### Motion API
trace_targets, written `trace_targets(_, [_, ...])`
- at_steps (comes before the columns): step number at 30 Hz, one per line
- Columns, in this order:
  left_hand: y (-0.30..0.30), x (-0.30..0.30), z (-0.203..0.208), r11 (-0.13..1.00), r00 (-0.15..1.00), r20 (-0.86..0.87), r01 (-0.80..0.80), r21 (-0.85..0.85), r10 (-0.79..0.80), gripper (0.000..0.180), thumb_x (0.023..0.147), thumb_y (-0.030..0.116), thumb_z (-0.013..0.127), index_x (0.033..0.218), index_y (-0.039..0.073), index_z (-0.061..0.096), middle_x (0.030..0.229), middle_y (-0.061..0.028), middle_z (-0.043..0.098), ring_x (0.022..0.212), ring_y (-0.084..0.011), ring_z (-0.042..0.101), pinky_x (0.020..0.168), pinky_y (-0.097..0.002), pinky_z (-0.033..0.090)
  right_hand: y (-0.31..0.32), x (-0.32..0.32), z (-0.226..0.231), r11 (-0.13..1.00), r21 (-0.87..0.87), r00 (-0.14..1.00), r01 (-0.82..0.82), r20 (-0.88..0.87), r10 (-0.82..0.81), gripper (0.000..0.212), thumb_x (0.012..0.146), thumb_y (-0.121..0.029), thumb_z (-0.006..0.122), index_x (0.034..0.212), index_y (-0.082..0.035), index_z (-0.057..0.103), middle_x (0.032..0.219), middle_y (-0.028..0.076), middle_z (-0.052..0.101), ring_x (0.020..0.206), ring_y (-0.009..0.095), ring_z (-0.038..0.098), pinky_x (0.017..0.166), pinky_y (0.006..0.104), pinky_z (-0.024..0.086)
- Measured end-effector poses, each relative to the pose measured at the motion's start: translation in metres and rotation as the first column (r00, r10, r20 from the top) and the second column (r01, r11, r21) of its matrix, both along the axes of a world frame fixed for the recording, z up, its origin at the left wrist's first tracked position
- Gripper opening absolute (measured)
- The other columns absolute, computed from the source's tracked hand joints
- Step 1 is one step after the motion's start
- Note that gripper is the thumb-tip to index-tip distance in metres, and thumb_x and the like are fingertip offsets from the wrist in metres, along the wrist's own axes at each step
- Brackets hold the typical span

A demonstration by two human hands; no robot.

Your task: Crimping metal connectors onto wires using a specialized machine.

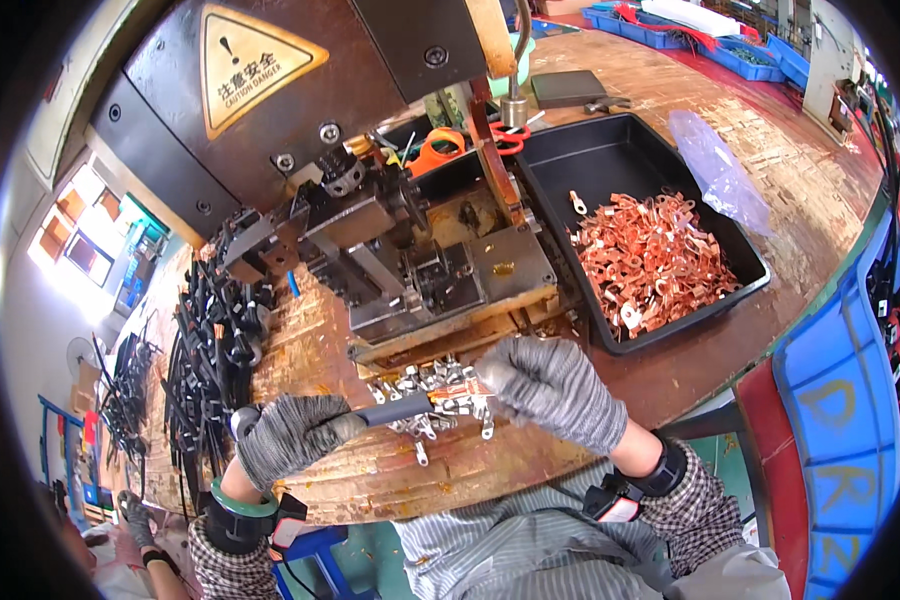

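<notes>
My left hand [300, 440], in a grey knitted glove, is closed around a black cable [395, 410] held roughly level over the table's front edge. Bare copper strands [448, 397] stick out of the cable's right end. At the tip of those strands is my gloved right hand [555, 390], its thumb and fingers pressed together; what is between them is hidden. Under and behind the cable lies a loose pile of silver cable lugs [423, 452]. Just beyond that pile stands the press machine [510, 265] with its metal tooling.
A black tray [752, 285] of copper lugs [660, 260] sits to the right, beside a clear plastic bag [720, 175]. Bundled black cables [210, 370] lie at left. Orange-handled scissors [436, 150] rest behind the press. A blue crate [835, 380] stands far right; another person's gloved hand [135, 515] shows lower left.
</notes>
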State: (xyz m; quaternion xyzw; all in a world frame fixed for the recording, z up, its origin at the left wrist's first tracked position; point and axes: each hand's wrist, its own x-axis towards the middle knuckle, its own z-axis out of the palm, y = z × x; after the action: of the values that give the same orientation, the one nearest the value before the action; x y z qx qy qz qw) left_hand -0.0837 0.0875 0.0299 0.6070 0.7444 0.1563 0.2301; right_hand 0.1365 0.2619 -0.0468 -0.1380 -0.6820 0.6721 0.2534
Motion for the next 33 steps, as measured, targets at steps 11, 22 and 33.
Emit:
trace_targets(11, [0.017, 0.077, -0.055, 0.955, 0.989, -0.01, 0.146, 0.257, -0.148, 0.027, 0.084, 0.024, 0.058, 0.105, 0.007, 0.06, 0.085, -0.0134, 0.064, 0.076, -0.0282, 0.062, 0.066, -0.034, 0.048, -0.058, 0.044, -0.027, 0.967, 0.148, 0.975, 0.205, 0.058, -0.215, 0.019, 0.088, -0.018, 0.052, 0.085, -0.001, 0.059, 0.065, 0.011, 0.053, 0.056, 0.025, 0.054, 0.053, 0.0315, 0.041])
trace_targets(22, [0.013, 0.082, -0.07, 0.867, 0.937, -0.251, 0.327, 0.377, -0.245, 0.025, 0.083, 0.025, 0.057, 0.102, 0.009, 0.063, 0.081, -0.0113, 0.063, 0.065, -0.0253, 0.06, 0.058, -0.0337, 0.048, -0.069, 0.046, -0.028, 0.912, 0.219, 0.93, 0.346, 0.047, -0.364, 0.02, 0.087, -0.019, 0.054, 0.082, -0.001, 0.058, 0.064, 0.014, 0.054, 0.055, 0.029, 0.055, 0.051, 0.0336, 0.042])
trace_targets(33, [-0.001, 0.074, -0.077, 0.855, 0.875, -0.401, 0.412, 0.316, -0.273, 0.023, 0.084, 0.024, 0.05, 0.101, 0.011, 0.057, 0.071, -0.0071, 0.057, 0.053, -0.0198, 0.056, 0.04, -0.033, 0.039, -0.08, 0.035, -0.023, 0.899, 0.281, 0.926, 0.335, 0.081, -0.37, 0.023, 0.087, -0.021, 0.054, 0.076, -0.001, 0.055, 0.058, 0.011, 0.051, 0.05, 0.022, 0.051, 0.048, 0.0315, 0.039])
